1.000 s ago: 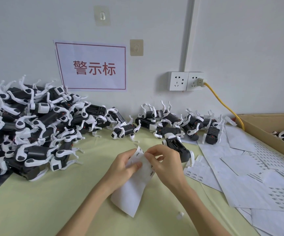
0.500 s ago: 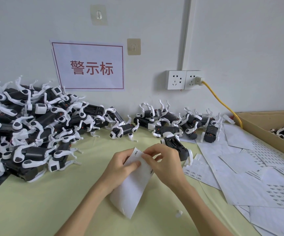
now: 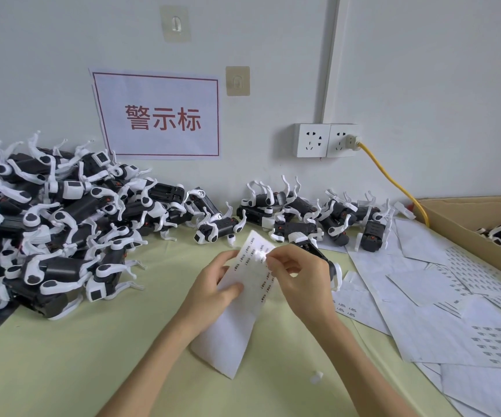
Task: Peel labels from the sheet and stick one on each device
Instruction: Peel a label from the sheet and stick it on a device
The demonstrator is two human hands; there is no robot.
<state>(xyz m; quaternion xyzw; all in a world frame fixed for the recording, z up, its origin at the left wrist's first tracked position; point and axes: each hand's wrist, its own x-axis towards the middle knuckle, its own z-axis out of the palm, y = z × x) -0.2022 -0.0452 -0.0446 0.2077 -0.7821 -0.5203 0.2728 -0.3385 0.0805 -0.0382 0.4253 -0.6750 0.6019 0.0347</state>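
My left hand (image 3: 213, 288) holds a white label sheet (image 3: 237, 320) up over the pale green table (image 3: 92, 356), thumb across its front. My right hand (image 3: 298, 278) pinches a small label (image 3: 259, 254) at the sheet's upper part, with printed labels showing in rows beside it. One black-and-white robot-dog device (image 3: 315, 251) lies just behind my right hand, partly hidden by it. A big heap of the same devices (image 3: 59, 233) fills the left side, and a smaller group (image 3: 312, 215) lies along the wall.
Loose label sheets (image 3: 441, 302) cover the table on the right. A cardboard box (image 3: 465, 224) with more devices stands at the far right. A yellow cable (image 3: 390, 179) runs from the wall socket (image 3: 325, 140). A small white scrap (image 3: 316, 377) lies by my right forearm.
The sheet has unfolded and stands taller, showing more label rows. My right fingers have shifted from the sheet's top edge to pinching one label. The view has drifted slightly.
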